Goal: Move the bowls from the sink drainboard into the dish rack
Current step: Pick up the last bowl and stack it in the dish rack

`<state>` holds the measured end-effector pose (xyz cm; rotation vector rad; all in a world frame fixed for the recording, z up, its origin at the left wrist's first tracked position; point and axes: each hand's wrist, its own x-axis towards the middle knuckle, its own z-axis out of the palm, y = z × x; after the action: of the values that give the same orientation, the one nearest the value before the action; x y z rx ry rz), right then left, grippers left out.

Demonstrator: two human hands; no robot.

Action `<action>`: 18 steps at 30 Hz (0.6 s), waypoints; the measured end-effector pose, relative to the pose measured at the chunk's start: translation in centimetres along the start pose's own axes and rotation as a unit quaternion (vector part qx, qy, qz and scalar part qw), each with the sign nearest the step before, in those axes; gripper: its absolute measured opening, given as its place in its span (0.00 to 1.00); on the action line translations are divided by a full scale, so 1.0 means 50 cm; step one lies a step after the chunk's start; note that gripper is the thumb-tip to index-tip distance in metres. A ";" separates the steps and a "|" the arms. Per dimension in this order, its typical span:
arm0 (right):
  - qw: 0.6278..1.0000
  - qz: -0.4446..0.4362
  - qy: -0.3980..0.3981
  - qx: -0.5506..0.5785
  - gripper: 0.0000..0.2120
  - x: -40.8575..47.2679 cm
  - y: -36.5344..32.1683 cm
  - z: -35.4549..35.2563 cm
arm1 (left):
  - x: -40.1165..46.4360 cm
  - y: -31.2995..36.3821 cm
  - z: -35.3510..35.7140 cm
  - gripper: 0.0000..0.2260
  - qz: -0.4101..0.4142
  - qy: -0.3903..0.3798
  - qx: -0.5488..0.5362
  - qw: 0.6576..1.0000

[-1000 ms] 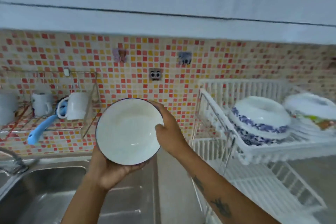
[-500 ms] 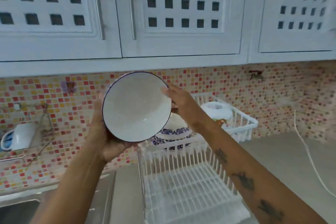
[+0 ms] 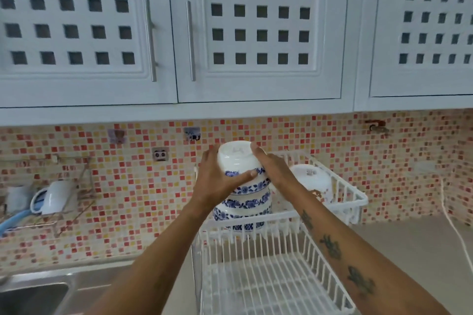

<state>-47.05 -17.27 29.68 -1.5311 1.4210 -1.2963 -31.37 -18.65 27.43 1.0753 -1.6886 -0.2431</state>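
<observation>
A white bowl (image 3: 236, 158) with a blue flower band is upside down, tilted, on top of a stack of like bowls (image 3: 243, 204) in the upper tier of the white wire dish rack (image 3: 340, 194). My left hand (image 3: 217, 181) grips its left side with the thumb across the front. My right hand (image 3: 271, 169) holds its right side. A white plate with a floral print (image 3: 311, 180) lies upside down in the same tier, to the right.
The rack's lower tier (image 3: 268, 281) holds nothing in view. A steel sink (image 3: 33, 294) is at the bottom left. A wall shelf with a white mug (image 3: 57, 197) hangs on the mosaic tiles. White cabinets (image 3: 256, 28) hang overhead. A white cable (image 3: 455, 233) runs down at right.
Both hands carried the bowl right from above the sink, turned it from facing me to upside down, and brought it onto the stack in the rack. The camera swung right and up.
</observation>
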 end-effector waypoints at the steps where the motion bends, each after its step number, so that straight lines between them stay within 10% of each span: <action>1: 1.000 0.009 0.002 0.011 0.42 0.009 0.010 0.002 | 0.002 -0.008 0.007 0.42 -0.003 -0.009 0.003 1.000; 8: 0.997 0.022 0.011 0.067 0.24 0.038 0.076 0.020 | 0.001 -0.048 0.036 0.46 -0.016 -0.051 0.023 0.998; 18: 0.992 0.102 -0.007 0.071 0.30 0.079 0.121 0.022 | 0.009 -0.072 0.049 0.46 -0.075 -0.095 0.023 0.992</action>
<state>-48.21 -22.38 24.61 -1.2657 1.4048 -1.2311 -31.56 -21.90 24.45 1.2487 -1.7907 -0.4152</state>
